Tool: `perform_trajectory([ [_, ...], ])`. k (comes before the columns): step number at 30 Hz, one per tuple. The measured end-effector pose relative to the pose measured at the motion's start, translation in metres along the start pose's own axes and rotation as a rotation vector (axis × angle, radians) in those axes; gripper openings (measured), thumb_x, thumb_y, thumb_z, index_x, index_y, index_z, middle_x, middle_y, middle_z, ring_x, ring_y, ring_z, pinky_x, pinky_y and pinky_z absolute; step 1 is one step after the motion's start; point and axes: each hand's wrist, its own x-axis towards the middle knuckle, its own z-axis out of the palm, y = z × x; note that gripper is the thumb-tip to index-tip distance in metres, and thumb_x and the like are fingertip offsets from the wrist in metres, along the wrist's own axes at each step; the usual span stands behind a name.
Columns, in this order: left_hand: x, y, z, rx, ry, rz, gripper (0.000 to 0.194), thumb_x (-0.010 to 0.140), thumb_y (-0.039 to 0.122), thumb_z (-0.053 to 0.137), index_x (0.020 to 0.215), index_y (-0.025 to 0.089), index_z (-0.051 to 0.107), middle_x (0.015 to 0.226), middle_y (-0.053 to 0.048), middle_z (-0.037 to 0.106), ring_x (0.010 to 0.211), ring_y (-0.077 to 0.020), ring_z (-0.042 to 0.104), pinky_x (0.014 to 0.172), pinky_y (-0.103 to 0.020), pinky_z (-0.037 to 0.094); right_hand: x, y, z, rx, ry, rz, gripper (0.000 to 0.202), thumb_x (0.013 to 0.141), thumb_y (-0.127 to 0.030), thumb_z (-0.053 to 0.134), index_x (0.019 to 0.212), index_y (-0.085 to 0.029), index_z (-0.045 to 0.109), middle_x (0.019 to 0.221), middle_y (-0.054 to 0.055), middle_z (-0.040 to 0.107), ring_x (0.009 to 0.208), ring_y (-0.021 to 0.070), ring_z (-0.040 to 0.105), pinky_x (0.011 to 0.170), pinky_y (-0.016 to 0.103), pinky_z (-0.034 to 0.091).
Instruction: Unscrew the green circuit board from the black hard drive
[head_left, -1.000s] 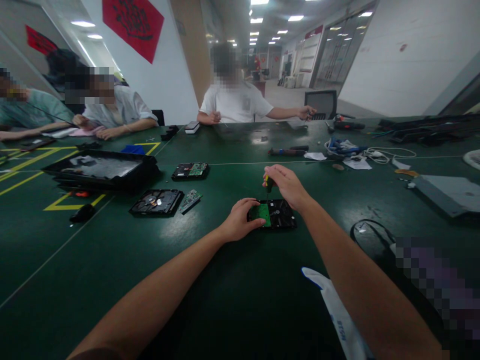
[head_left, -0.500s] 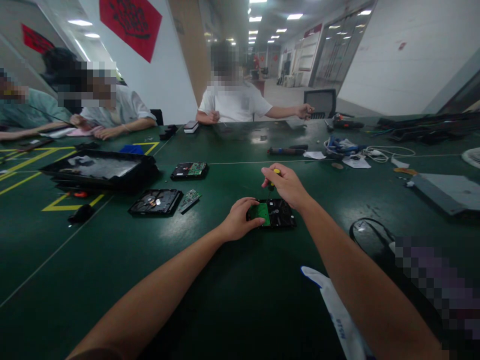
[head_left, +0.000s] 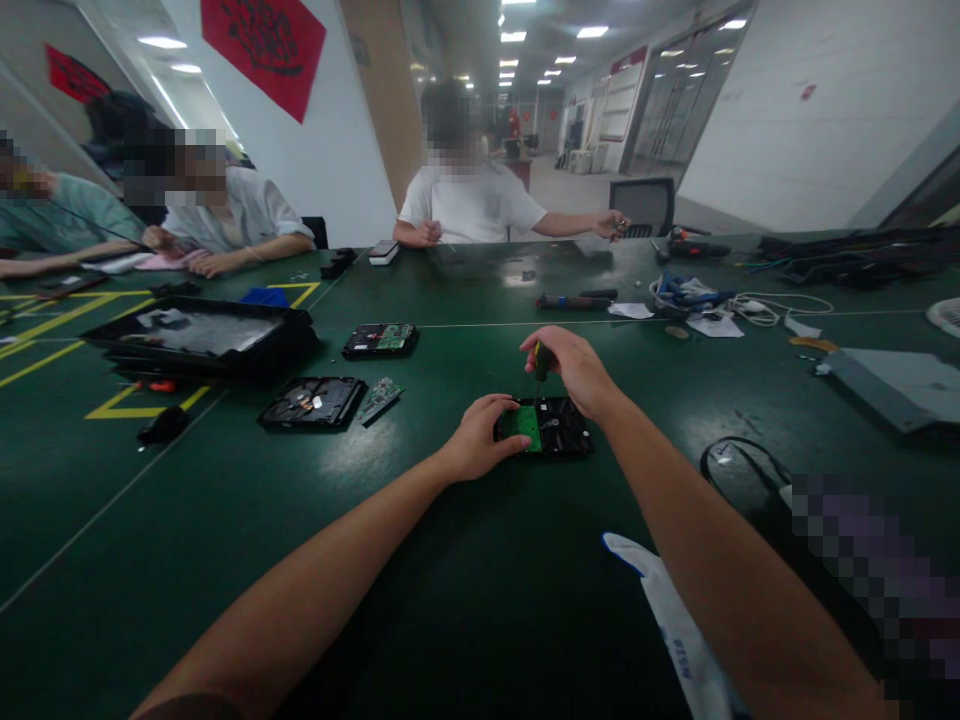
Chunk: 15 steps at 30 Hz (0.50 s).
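A black hard drive (head_left: 566,428) with a green circuit board (head_left: 529,425) lies flat on the dark green table. My left hand (head_left: 484,438) grips its left end, thumb on the near side and fingers at the far side. Above the drive, my right hand (head_left: 571,368) is closed around a screwdriver (head_left: 541,366) with a dark and yellow handle. The screwdriver stands nearly upright, its shaft pointing down at the far edge of the board; whether the tip sits in a screw is too small to tell.
Left of my hands lie an opened drive (head_left: 311,404), a loose circuit board (head_left: 380,401) and another hard drive (head_left: 380,340). Further left are stacked black trays (head_left: 202,340). At right are a grey metal box (head_left: 896,385), cables (head_left: 690,297) and a white glove (head_left: 675,610). Co-workers sit across the table.
My right hand has shifted its hold on the screwdriver: the fingers now cover the top of the handle, and the handle stands slightly further left. My left hand and the drive stay in place.
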Motion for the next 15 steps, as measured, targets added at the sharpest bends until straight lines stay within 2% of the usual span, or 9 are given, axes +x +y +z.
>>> perform_trajectory([
  [3,-0.0001,-0.0008,0.0001,0.0,-0.002,-0.007,0.058,0.089,0.049,0.074,0.137,0.021,0.058,0.146,-0.016,0.056,0.139,-0.0326,0.051,0.118,-0.054,0.04,-0.0028,-0.0057,0.0016,-0.082,0.035,0.0,0.028,0.092,-0.049,0.066,0.081,-0.023,0.065,0.078,0.002,0.066,0.075,0.0177,0.059,0.074,0.035,0.044],
  [5,-0.0003,-0.0005,-0.0003,-0.002,-0.001,-0.003,0.057,0.089,0.049,0.074,0.136,0.021,0.058,0.146,-0.015,0.055,0.139,-0.0324,0.051,0.118,-0.054,0.04,-0.0044,-0.0076,0.0023,-0.109,0.052,0.011,0.026,0.091,-0.047,0.068,0.08,-0.024,0.062,0.077,0.002,0.067,0.074,0.0176,0.058,0.075,0.035,0.044],
  [8,-0.0006,0.0005,-0.0011,-0.001,-0.002,0.005,0.057,0.089,0.049,0.074,0.136,0.021,0.058,0.147,-0.015,0.055,0.139,-0.0321,0.051,0.119,-0.054,0.04,-0.0044,-0.0061,0.002,-0.061,0.004,0.018,0.026,0.096,-0.045,0.06,0.082,-0.024,0.061,0.078,0.003,0.07,0.077,0.0185,0.062,0.079,0.037,0.045],
  [13,-0.0003,0.0012,-0.0006,0.004,0.007,0.017,0.056,0.089,0.049,0.074,0.135,0.019,0.059,0.144,-0.016,0.057,0.139,-0.0317,0.052,0.119,-0.052,0.04,-0.0011,0.0008,0.0002,0.039,-0.056,0.037,0.042,0.099,-0.058,0.05,0.083,-0.023,0.067,0.071,0.001,0.064,0.07,0.0183,0.064,0.078,0.037,0.048],
  [15,-0.0002,0.001,0.0001,0.0,0.011,0.017,0.056,0.089,0.049,0.074,0.135,0.02,0.059,0.144,-0.016,0.057,0.138,-0.0316,0.052,0.119,-0.052,0.04,0.0,0.0023,-0.0005,0.044,-0.058,0.017,0.046,0.1,-0.056,0.044,0.085,-0.022,0.071,0.074,0.003,0.065,0.073,0.0189,0.064,0.078,0.037,0.048],
])
